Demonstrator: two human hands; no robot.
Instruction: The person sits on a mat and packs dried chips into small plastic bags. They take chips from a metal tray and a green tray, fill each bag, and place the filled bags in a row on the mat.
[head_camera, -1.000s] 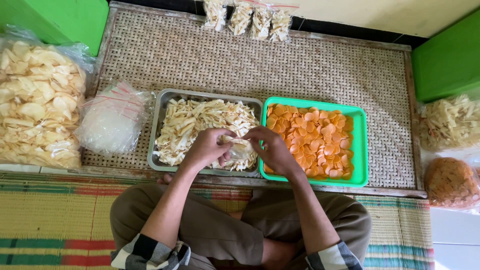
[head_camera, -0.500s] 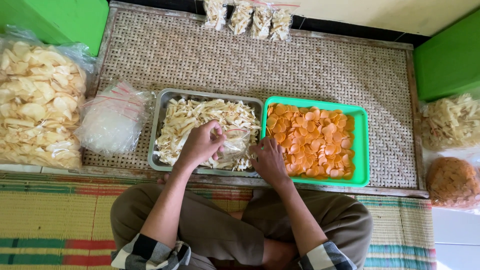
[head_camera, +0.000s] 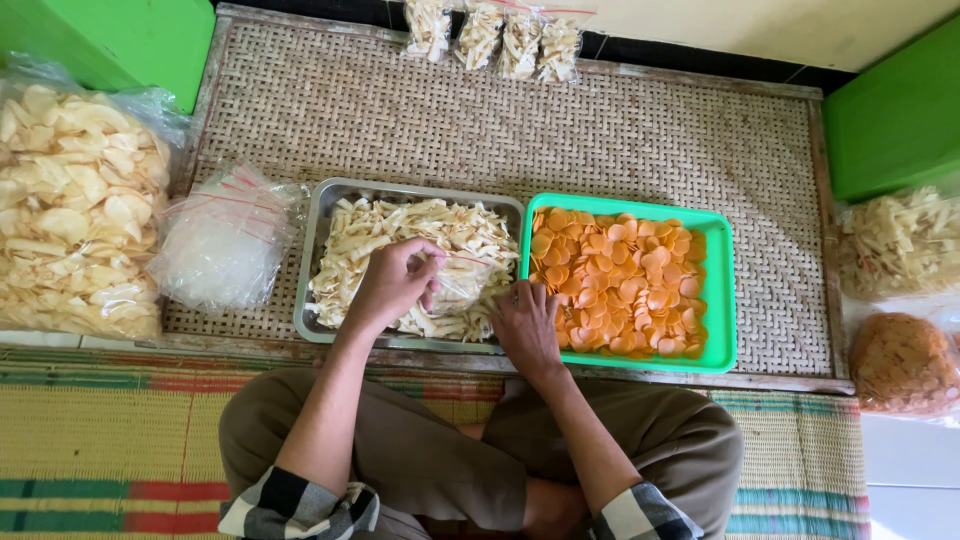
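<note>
My left hand (head_camera: 395, 283) pinches the mouth of a small clear plastic bag (head_camera: 462, 283) lying on the pale strip crackers (head_camera: 375, 228) in the metal tray (head_camera: 318, 215). My right hand (head_camera: 525, 325) rests loosely curled beside it, holding nothing I can see, just left of the green tray (head_camera: 725, 290) of orange round chips (head_camera: 620, 280)

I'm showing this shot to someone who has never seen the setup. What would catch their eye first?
Probably the bright green tray of round orange crackers at centre right. Beside it, a metal tray holds pale strip crackers, where the left hand and right hand work at a small clear bag.
</note>
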